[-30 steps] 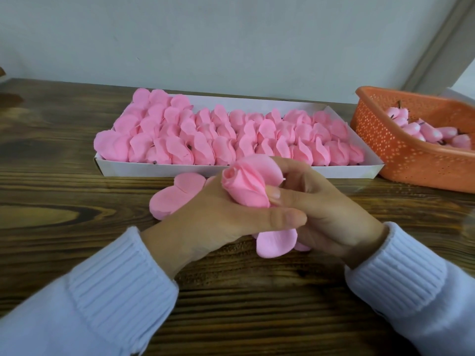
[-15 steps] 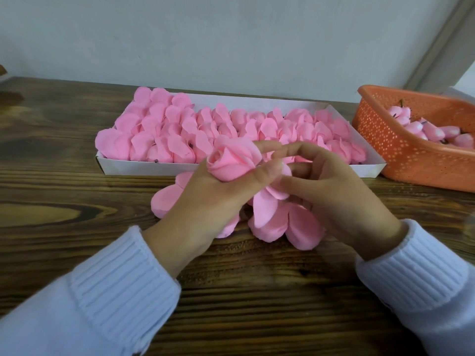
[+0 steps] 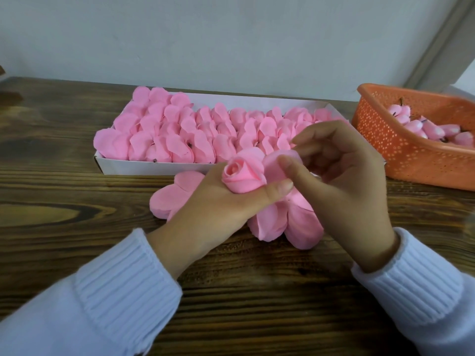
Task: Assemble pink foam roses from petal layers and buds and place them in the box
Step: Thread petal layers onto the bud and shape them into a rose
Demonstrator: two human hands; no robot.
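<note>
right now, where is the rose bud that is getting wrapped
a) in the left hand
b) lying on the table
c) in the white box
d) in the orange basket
a: the left hand grips the rose bud with thumb and fingers, while the right hand pinches a petal beside it.

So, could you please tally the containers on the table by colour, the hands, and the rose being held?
White box: 1
Orange basket: 1
Hands: 2 (left hand, right hand)
Rose held in the hands: 1
Total: 5
</note>
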